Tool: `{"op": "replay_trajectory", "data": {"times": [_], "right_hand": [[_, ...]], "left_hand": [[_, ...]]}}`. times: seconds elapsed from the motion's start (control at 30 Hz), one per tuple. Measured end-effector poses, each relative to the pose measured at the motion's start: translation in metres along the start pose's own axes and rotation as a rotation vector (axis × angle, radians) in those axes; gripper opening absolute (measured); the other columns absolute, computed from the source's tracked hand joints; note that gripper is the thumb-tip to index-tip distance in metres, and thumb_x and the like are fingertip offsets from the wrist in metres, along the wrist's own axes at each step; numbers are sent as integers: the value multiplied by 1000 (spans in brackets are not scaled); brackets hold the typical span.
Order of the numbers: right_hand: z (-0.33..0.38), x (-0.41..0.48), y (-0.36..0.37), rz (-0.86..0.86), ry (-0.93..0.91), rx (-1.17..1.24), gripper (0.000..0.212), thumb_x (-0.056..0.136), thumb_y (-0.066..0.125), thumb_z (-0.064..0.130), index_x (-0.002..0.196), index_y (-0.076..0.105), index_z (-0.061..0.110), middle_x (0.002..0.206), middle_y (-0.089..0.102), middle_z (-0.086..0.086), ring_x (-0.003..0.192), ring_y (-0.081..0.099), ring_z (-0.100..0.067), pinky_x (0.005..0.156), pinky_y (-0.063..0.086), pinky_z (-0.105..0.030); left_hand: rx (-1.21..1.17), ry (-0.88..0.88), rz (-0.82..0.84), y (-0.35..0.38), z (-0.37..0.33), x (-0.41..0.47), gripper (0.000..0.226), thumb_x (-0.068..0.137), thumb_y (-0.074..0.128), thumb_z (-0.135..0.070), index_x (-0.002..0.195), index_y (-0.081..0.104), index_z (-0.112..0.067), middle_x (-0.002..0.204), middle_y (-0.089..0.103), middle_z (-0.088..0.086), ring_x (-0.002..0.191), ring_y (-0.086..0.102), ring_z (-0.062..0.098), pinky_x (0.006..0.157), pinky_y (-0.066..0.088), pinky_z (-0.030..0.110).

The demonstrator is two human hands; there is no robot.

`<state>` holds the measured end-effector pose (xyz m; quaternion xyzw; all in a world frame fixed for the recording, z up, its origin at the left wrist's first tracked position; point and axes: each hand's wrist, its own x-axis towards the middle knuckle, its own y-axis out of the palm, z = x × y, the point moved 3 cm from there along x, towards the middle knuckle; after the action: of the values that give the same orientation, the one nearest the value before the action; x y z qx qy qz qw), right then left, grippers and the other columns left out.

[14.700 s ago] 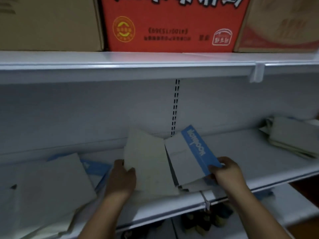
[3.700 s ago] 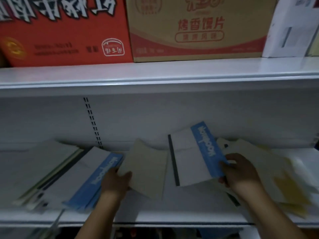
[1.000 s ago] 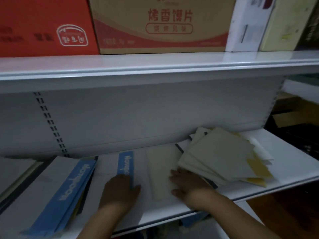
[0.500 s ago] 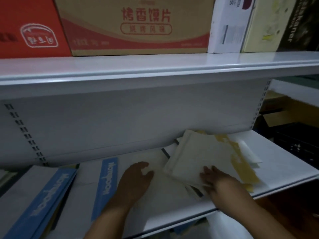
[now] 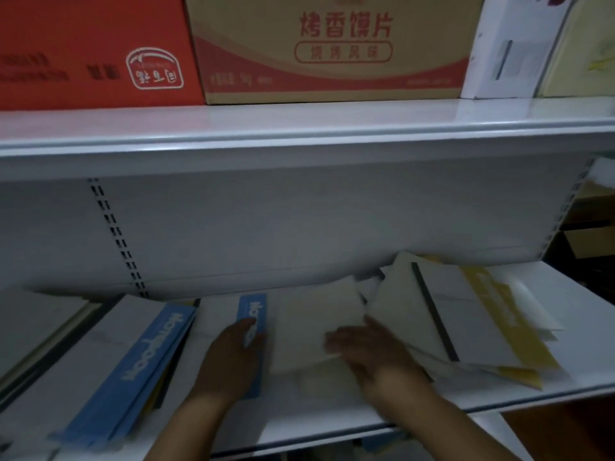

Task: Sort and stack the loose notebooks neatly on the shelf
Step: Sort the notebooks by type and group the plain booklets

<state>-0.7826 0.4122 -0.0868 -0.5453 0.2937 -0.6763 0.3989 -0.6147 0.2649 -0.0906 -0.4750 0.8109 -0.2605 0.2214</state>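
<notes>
On the white middle shelf [image 5: 332, 424] a blue-striped notebook [image 5: 252, 312] lies flat at the centre, and my left hand [image 5: 233, 357] rests palm down on it. A plain cream notebook [image 5: 309, 324] lies over its right side; the fingers of my right hand [image 5: 369, 356] hold its lower right corner. Right of that hand a loose fanned pile of yellow-striped notebooks [image 5: 472, 324] touches the back panel. A leaning pile of blue-striped notebooks [image 5: 133, 357] sits to the left, with another pale pile [image 5: 36, 324] at the far left.
The upper shelf [image 5: 299, 128] overhangs the work area and carries a red carton [image 5: 93, 51], a brown carton [image 5: 332, 48] and white and yellow boxes [image 5: 519, 44]. Brown boxes [image 5: 592, 241] stand beyond the shelf's right end. A lower shelf is below.
My right hand has moved left off the yellow-striped pile onto the cream notebook. My left hand has slid left onto the blue stripe. The view has swung back to the left.
</notes>
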Motion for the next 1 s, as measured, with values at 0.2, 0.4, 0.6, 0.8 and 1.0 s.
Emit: {"op": "replay_trajectory", "data": {"times": [0.2,0.4,0.6,0.8,1.0], "right_hand": [[-16,-18,-1,103,192,-89,43,90,36,53,109,66,30,126,63,5,114,61,-17,102,34,-30],[-81,-54,-53,226,890,-338,72,89,30,55,139,37,4,149,33,-22,136,37,-33,109,34,-40],[-61,-33,-73,253,850,-358,22,88,40,31,85,57,17,69,51,-3,62,45,-21,48,33,-23],[-27,-5,-75,-1,694,-221,26,92,46,18,103,68,11,87,72,-13,76,64,-28,61,46,-28],[20,32,-54,-247,412,-215,24,84,53,18,77,75,16,50,66,-8,39,58,-23,39,41,-22]], "left_hand": [[102,5,29,16,-3,2,60,73,75,-14,128,53,-20,134,51,10,108,59,26,94,49,35],[78,55,98,42,-19,4,61,71,76,-17,127,52,-25,132,49,10,110,56,23,94,43,28],[-31,18,100,42,-16,8,60,71,74,-12,126,53,-25,133,48,9,116,54,24,95,46,30],[-271,-37,99,34,-6,3,67,70,73,1,129,50,-18,129,54,10,106,58,22,92,50,32],[-255,-45,121,30,-14,-6,56,78,71,-10,130,51,-16,132,54,10,116,56,24,98,47,34]]}}
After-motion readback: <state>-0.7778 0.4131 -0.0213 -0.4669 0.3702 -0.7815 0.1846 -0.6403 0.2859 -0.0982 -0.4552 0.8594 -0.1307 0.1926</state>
